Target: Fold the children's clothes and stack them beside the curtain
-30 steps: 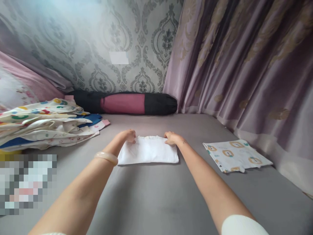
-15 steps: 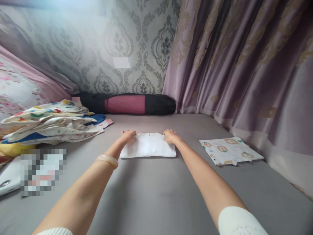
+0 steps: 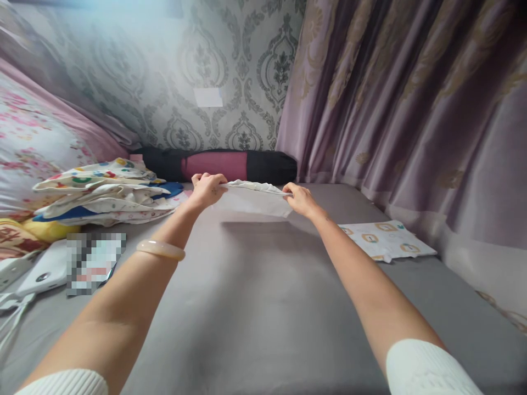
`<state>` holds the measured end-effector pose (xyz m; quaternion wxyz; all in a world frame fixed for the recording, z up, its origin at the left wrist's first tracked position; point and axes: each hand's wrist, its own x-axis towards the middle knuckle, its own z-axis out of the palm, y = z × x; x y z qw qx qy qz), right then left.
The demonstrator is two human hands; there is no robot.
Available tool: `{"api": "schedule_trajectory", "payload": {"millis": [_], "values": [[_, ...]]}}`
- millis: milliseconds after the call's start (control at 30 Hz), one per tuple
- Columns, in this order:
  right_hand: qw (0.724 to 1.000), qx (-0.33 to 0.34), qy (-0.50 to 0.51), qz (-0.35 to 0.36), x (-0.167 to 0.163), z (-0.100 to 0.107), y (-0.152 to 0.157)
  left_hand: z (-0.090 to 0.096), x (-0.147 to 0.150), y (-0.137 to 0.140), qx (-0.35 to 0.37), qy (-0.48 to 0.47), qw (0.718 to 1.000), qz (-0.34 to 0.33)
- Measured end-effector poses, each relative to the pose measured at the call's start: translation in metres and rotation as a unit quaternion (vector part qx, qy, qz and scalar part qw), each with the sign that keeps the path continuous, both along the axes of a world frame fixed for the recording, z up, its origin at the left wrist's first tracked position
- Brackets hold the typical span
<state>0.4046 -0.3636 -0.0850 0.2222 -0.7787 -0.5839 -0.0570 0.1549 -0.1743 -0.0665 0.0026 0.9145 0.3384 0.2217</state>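
A folded white garment hangs in the air above the grey bed sheet, its shadow falling beneath it. My left hand pinches its upper left corner. At the upper right corner, my right hand grips the edge between thumb and fingers. The top edge between the hands sags a little and looks gathered; its exact kind of garment cannot be made out. A pale bangle circles my left wrist.
Rumpled children's clothes are heaped at the left, by a floral pillow. A folded patterned cloth lies at the right. White devices with cables sit front left. A black and maroon roll lies along the wall.
Both hands have lifted the folded white garment off the sheet, where it lay flat before. The view has shifted slightly.
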Motion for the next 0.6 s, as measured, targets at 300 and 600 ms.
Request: {"api": "schedule_trajectory", "payload": {"millis": [300,600], "values": [[0.993,0.009,-0.089,0.08,-0.023,-0.054,-0.043,-0.07,-0.033,-0.034,0.04,0.02,0.993,-0.108],[0.984,-0.031,-0.098,0.146,-0.039,-0.087,-0.073,-0.112,-0.064,-0.056,-0.005,0.061,0.983,-0.171]]}}
